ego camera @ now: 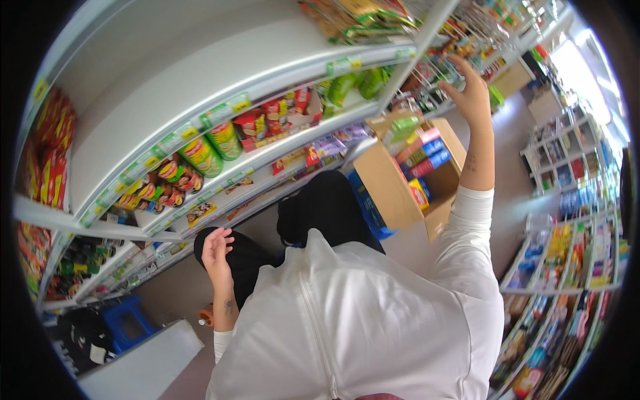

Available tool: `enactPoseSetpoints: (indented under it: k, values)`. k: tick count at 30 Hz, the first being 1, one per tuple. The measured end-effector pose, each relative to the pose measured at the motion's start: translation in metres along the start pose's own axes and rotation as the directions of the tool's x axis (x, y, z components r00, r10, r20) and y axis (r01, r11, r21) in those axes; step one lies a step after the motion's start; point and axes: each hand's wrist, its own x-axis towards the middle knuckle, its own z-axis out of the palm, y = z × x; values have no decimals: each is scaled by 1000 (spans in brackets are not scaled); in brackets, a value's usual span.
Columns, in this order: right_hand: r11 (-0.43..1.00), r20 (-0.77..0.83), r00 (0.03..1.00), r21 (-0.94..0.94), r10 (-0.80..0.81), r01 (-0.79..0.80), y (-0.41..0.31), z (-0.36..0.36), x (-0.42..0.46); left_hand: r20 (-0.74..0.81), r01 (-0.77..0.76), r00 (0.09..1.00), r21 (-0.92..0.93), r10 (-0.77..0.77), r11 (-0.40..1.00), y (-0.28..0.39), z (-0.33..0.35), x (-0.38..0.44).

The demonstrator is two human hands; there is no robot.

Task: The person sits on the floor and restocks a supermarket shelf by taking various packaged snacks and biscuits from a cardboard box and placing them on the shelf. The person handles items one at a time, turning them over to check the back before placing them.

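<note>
My right hand point(469, 90) is raised at the upper right, thumb and fingers apart, with nothing visible in it. It is near the racks of packaged goods beyond the shelf's upright, above an open cardboard box point(392, 190) of packets and coloured boxes. Near my knee, my left hand point(217, 250) is empty, its fingers loosely bent and slightly apart. In front stands a white store shelf point(185, 90) with green canisters point(201, 156), a display carton of red snack packs point(280, 117) and green snack bags point(345, 89). Gold and green bags point(370, 20) lie on its upper level.
A blue plastic stool point(129, 322) and a white panel point(145, 360) are at the lower left. An orange bottle point(205, 316) is near my left forearm. A blue container point(372, 210) is beside the cardboard box. More stocked shelves point(560, 250) line the right side, past the aisle floor point(507, 145).
</note>
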Motion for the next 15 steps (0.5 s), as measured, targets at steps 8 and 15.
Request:
enactPoseSetpoints:
  k: [8, 15]
  values:
    - [887, 460, 764, -319, 453, -334, 65, 27, -135, 42, 9, 999, 30, -10, 1000, 1, 12, 15]
    - [823, 136, 904, -485, 405, -295, 41, 69, -214, 127, 12, 992, 18, -14, 1000, 4, 40, 17]
